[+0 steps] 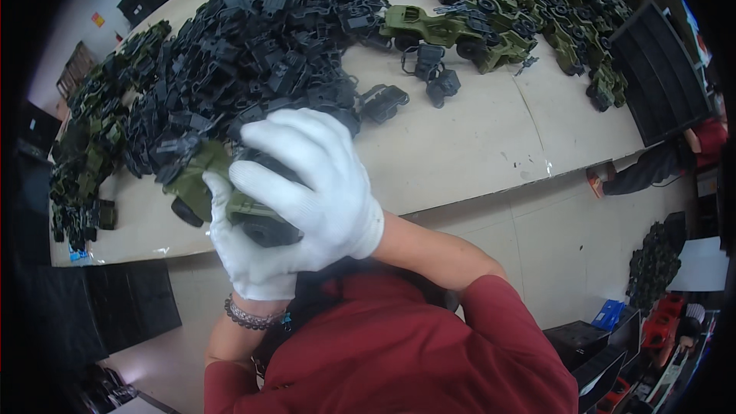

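Both my hands wear white gloves and close around one olive-green toy vehicle (198, 178) with black wheels, held above the near edge of the pale table (460, 146). My left hand (249, 257), with a bead bracelet at its wrist, grips the toy from below. My right hand (318, 176) wraps over its top and right side, hiding most of the body. A black part (178, 149) sticks up at the toy's left end.
A big heap of black plastic chassis parts (253, 46) covers the table's far left and middle. Assembled green toy vehicles (491, 15) lie at the far right and along the left edge (92, 146). A black tray (659, 69) stands at right. Another person's leg (652, 165) shows nearby.
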`<state>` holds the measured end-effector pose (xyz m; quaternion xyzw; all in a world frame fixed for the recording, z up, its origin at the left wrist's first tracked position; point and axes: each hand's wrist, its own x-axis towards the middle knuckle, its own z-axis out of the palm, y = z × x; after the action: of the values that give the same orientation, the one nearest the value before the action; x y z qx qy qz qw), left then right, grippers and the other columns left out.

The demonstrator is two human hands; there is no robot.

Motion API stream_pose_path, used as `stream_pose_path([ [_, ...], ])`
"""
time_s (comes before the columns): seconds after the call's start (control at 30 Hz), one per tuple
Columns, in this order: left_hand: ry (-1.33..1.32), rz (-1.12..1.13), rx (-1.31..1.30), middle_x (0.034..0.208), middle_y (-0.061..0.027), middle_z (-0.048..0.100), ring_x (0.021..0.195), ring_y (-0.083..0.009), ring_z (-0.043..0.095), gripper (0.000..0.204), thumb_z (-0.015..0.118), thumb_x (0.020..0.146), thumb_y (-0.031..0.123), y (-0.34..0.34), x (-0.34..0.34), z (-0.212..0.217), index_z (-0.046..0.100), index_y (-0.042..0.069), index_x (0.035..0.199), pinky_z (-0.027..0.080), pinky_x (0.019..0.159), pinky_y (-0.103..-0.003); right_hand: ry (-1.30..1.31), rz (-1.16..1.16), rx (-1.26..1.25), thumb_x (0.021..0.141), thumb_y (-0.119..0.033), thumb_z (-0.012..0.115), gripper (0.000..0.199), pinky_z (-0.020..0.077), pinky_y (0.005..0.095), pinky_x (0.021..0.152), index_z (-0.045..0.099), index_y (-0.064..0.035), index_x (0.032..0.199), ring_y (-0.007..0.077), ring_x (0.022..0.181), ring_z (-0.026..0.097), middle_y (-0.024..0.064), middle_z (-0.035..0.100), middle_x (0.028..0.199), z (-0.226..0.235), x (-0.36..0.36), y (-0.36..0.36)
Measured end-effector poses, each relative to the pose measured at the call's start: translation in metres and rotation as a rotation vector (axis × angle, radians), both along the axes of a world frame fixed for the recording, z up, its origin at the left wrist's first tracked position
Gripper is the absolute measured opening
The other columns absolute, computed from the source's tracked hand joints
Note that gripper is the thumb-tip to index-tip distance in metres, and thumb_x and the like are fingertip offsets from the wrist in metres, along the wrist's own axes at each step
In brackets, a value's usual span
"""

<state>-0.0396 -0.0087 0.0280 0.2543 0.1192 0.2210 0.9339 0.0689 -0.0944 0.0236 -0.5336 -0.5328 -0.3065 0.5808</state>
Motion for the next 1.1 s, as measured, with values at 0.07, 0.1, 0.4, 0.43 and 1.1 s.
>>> stream_pose_path([
  [0.07, -0.092, -0.05, -0.093, 0.128, -0.0088, 0.061, 0.117, -0.0212, 0.06, 0.051, 0.045, 0.107, 0.047, 0.003, -0.004, -0.007, 0.054, 0.006, 0.135, 0.048, 0.101, -0.038, -0.011, -0.023, 0.054, 0.071, -0.059, 0.073, 0.067, 0.0448, 0.0486, 0.087, 0.065, -0.0065, 0.11, 0.0358, 0.103, 0.057, 0.0157, 0.06, 0.115, 0.002, 0.008, 0.012],
  [0.1, 0.02, 0.014, 0.206, 0.127, -0.0111, 0.061, 0.117, -0.0232, 0.06, 0.048, 0.05, 0.103, 0.041, 0.0, -0.006, -0.007, 0.055, 0.004, 0.133, 0.047, 0.102, -0.038, -0.021, -0.011, 0.05, 0.071, -0.061, 0.072, 0.065, 0.0449, 0.046, 0.082, 0.065, -0.0068, 0.106, 0.0331, 0.097, 0.058, 0.0131, 0.061, 0.11, 0.005, 0.012, 0.014],
  [0.4, 0.544, 0.162, 1.419, 0.129, -0.0099, 0.06, 0.118, -0.0197, 0.058, 0.053, 0.051, 0.105, 0.043, 0.027, -0.007, 0.001, 0.048, 0.001, 0.137, 0.047, 0.105, -0.037, -0.023, 0.038, -0.173, 0.076, -0.083, 0.052, 0.092, 0.0426, 0.0459, 0.09, 0.062, -0.0048, 0.122, 0.0331, 0.107, 0.057, 0.0127, 0.062, 0.113, 0.0, 0.04, 0.001],
  [0.43, 0.511, 0.199, 0.946, 0.121, -0.0096, 0.062, 0.111, -0.0214, 0.061, 0.053, 0.053, 0.103, 0.049, 0.053, -0.005, 0.004, 0.054, 0.002, 0.129, 0.051, 0.098, -0.04, -0.08, -0.028, -0.187, 0.075, -0.084, 0.053, 0.094, 0.0416, 0.048, 0.094, 0.06, -0.0046, 0.126, 0.0361, 0.108, 0.057, 0.0158, 0.061, 0.116, 0.007, 0.062, -0.008],
  [1.1, 0.269, -0.01, 0.797, 0.124, -0.0125, 0.061, 0.11, -0.0273, 0.066, 0.041, 0.065, 0.099, 0.028, 0.075, 0.048, -0.011, 0.059, -0.001, 0.127, 0.055, 0.09, -0.038, 0.1, -0.594, -0.559, 0.072, -0.015, 0.081, 0.033, 0.0514, 0.0398, 0.082, 0.068, -0.0063, 0.101, 0.0329, 0.091, 0.065, 0.0135, 0.067, 0.097, 0.003, 0.288, -0.126],
])
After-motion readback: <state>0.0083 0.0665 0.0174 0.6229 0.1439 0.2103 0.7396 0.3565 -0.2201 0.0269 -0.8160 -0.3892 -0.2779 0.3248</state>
